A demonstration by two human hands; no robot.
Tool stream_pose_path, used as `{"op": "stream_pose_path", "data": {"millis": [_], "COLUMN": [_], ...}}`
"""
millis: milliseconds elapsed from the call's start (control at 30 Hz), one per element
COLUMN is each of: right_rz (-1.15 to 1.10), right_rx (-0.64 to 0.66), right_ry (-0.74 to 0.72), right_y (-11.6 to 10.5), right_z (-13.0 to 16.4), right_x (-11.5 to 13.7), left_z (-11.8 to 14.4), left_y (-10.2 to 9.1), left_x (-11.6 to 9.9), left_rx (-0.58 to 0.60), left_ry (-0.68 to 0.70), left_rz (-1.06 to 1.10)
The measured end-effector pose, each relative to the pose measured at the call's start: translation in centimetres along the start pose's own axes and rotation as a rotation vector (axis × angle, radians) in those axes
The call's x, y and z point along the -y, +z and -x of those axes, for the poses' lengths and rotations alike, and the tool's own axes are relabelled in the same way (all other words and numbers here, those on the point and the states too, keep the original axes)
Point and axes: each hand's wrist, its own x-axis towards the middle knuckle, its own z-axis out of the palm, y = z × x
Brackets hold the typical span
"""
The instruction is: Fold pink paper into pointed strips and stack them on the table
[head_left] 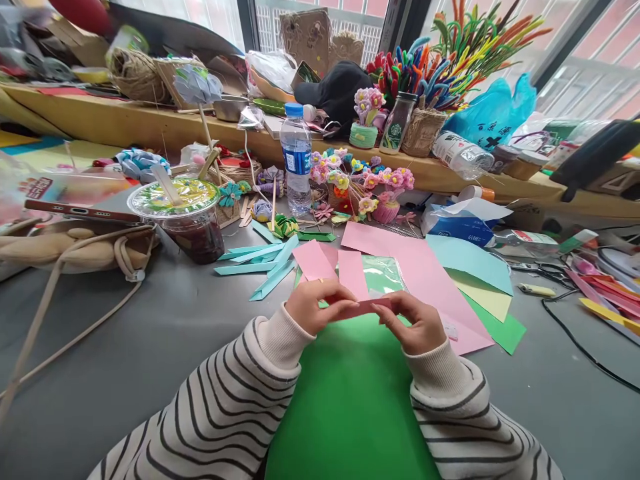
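A narrow strip of pink paper (367, 307) stretches between my two hands, above the green mat (355, 400). My left hand (316, 305) pinches its left end between thumb and fingers. At the other end, my right hand (414, 320) grips it the same way. Just beyond my fingers lie loose pink paper pieces (314, 260), partly over a clear plastic sleeve (383, 273). A large pink sheet (415, 257) extends behind my right hand. To the left, several folded light-blue paper strips (273, 263) lie in a loose pile.
A lidded cup of dark drink (193, 233) stands at left, near a phone (83, 212). Behind are a water bottle (297, 163) and small craft flowers (360, 180). Light-blue paper (470, 260), scissors (537, 270) and a black cable (575, 343) lie at right.
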Motion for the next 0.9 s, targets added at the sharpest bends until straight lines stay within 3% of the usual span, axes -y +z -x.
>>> {"op": "stream_pose_path", "data": {"millis": [100, 200, 367, 733, 900], "right_rz": [-0.158, -0.261, -0.249, -0.268, -0.226], "right_rx": [-0.105, -0.112, -0.006, 0.104, 0.186], "right_ry": [0.090, 0.163, 0.133, 0.168, 0.195], "right_y": [0.1, 0.3, 0.9, 1.1, 1.1], "right_z": [0.0, 0.0, 0.1, 0.1, 0.0], "right_x": [0.2, 0.4, 0.7, 0.5, 0.5], "left_z": [0.2, 0.4, 0.3, 0.5, 0.5], "left_y": [0.9, 1.6, 2.0, 2.2, 2.0], "left_x": [0.0, 0.2, 0.3, 0.6, 0.6], "left_rx": [0.096, 0.186, 0.142, 0.154, 0.308], "left_ry": [-0.073, -0.221, -0.354, -0.363, -0.288], "left_rz": [0.034, 0.233, 0.413, 0.393, 0.290]}}
